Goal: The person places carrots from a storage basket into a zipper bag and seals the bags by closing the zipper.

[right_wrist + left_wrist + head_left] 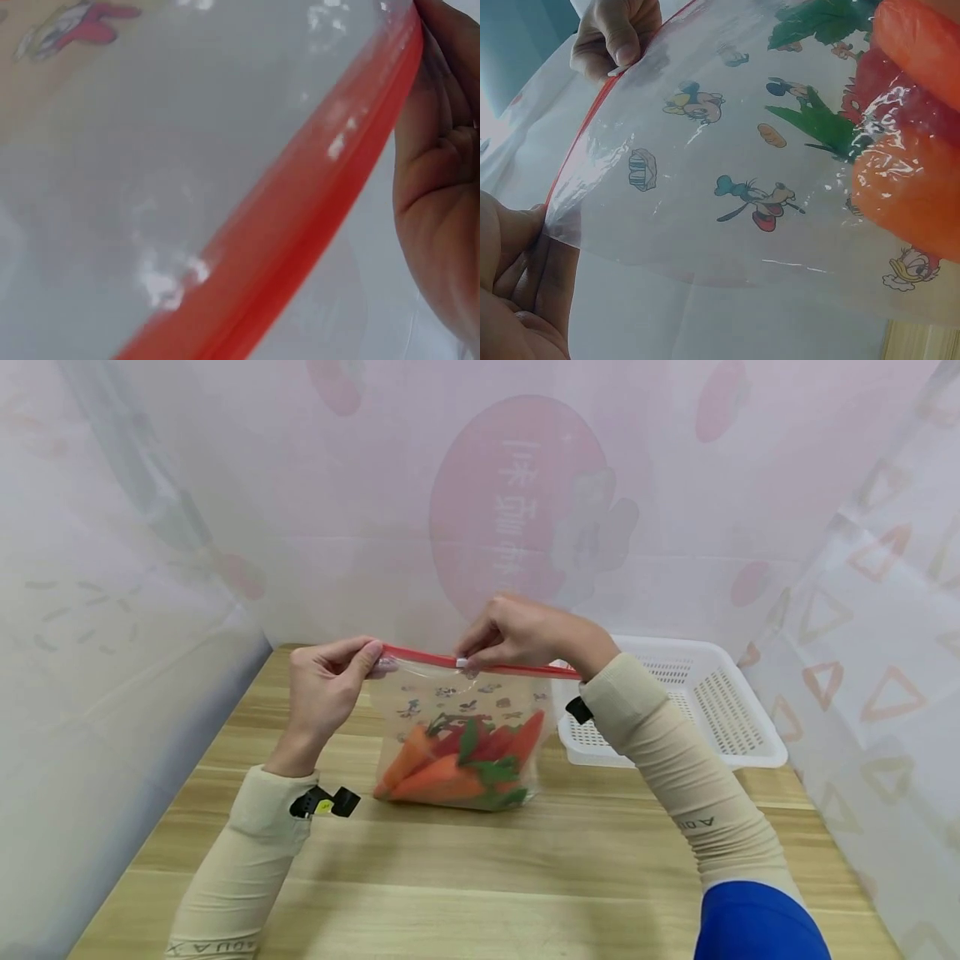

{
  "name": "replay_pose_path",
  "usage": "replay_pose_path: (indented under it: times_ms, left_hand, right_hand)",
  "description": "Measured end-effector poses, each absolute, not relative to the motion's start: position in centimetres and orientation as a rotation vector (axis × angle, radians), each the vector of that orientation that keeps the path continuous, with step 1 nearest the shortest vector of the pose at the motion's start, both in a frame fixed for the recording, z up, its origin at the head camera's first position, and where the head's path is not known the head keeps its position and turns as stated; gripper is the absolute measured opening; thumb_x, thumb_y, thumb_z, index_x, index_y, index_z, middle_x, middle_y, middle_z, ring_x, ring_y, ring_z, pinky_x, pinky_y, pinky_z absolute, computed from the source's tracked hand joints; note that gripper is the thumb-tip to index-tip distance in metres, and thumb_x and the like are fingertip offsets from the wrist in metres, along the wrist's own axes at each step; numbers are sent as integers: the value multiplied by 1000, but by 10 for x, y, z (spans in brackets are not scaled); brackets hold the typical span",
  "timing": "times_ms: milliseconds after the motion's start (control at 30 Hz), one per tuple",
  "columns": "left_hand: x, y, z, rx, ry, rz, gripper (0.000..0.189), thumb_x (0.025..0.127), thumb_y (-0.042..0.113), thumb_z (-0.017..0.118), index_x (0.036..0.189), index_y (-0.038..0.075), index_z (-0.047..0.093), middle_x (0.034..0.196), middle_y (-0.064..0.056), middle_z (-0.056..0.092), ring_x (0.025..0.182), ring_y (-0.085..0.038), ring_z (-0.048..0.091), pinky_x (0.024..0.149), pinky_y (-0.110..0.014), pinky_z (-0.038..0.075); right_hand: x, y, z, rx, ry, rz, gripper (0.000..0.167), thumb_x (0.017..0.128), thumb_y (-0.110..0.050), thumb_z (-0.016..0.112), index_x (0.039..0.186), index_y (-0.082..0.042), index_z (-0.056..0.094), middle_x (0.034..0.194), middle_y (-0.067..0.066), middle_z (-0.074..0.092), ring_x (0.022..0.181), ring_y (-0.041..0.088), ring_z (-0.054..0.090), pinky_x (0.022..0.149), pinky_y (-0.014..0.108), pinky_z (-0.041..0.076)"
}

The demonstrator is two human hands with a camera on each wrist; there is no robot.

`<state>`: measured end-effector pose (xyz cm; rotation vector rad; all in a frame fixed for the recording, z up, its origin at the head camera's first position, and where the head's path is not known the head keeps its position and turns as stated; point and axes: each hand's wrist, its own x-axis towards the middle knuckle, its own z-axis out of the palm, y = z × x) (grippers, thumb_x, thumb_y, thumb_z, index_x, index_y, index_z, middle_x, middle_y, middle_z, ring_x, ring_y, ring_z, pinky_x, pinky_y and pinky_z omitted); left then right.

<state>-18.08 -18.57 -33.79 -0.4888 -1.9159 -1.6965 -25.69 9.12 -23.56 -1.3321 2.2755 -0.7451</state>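
A clear zipper bag (461, 693) with cartoon prints stands upright on the wooden table, holding orange carrots (442, 779), dark red pieces and green leaves. Along its top edge runs a red zip strip (420, 656). My left hand (326, 685) pinches the bag's upper left corner between thumb and fingers. About midway along the strip, my right hand (525, 631) pinches the small white slider (461, 662). The left wrist view shows both hands on the strip, with the left hand (517, 277) nearer. In the right wrist view, the right hand (442, 172) is partly cut off.
Behind the right forearm, a white perforated plastic basket (765, 739) sits at the table's back right. Printed pale cloth walls (360, 568) enclose the back and both sides of the wooden table (420, 893).
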Motion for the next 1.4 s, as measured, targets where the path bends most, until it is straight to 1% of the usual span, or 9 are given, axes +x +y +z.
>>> replay_pose_path:
  times_ms: [200,367,433,567,600,700,867,1200,1400]
  left_hand:
    - [-179,-191,-339,-454,-1912,-1773,21,99,5,72,107,-13,77,85,7,82,74,-7,80,74,-24,64]
    - [-180,-189,-338,-465,-1987,-1801,20,98,10,75,110,-5,79,88,7,82,78,-10,79,71,-19,63]
    - [-182,-188,-337,-492,-2002,-1803,19,97,10,76,110,-4,79,90,7,82,79,-9,79,72,-19,63]
    - [-184,-183,-337,-529,-1944,-1881,22,97,6,75,108,-12,76,89,3,82,80,-10,80,75,-22,64]
    - [-184,-183,-337,-524,-1921,-1900,23,97,5,75,108,-15,75,90,2,82,79,-10,80,77,-26,65]
    - [-183,-181,-339,-483,-1900,-1900,27,96,3,76,109,-19,73,89,5,82,77,-7,80,75,-25,64]
    - [-184,-182,-338,-469,-1894,-1867,27,96,3,75,110,-20,73,90,8,82,77,-6,80,73,-24,64]
    - [-182,-189,-338,-432,-1873,-1875,24,97,5,75,110,-15,76,90,7,82,77,-7,80,73,-25,64]
    - [-181,-192,-340,-419,-1877,-1872,26,97,5,75,110,-16,75,90,7,82,76,-6,80,73,-24,64]
  right_hand:
    - [-255,95,-237,-1329,2292,-744,16,100,-16,74,113,-12,83,101,-1,83,95,12,80,91,29,63]
    - [-252,99,-236,-1308,2314,-735,16,100,-17,75,112,-12,83,103,1,83,96,13,79,92,28,63]
    - [-251,100,-235,-1303,2321,-738,16,100,-17,75,112,-13,83,103,1,83,96,12,79,92,28,63]
    - [-250,100,-235,-1320,2328,-734,16,100,-19,75,112,-15,83,104,-2,83,95,9,79,92,27,63]
    - [-250,100,-236,-1328,2332,-726,16,100,-20,75,112,-16,83,104,-2,83,95,8,79,92,27,63]
    - [-249,101,-237,-1345,2340,-708,16,100,-21,75,113,-17,83,103,-5,83,95,7,78,91,27,62]
    - [-248,106,-238,-1359,2345,-712,17,99,-21,76,114,-17,83,103,-6,83,95,5,78,91,28,62]
    - [-250,123,-245,-1314,2330,-761,18,99,-18,75,115,-11,82,103,-1,83,98,12,79,92,31,63]
    - [-247,127,-245,-1270,2339,-765,18,99,-19,76,115,-16,83,102,-4,83,97,10,80,92,30,63]
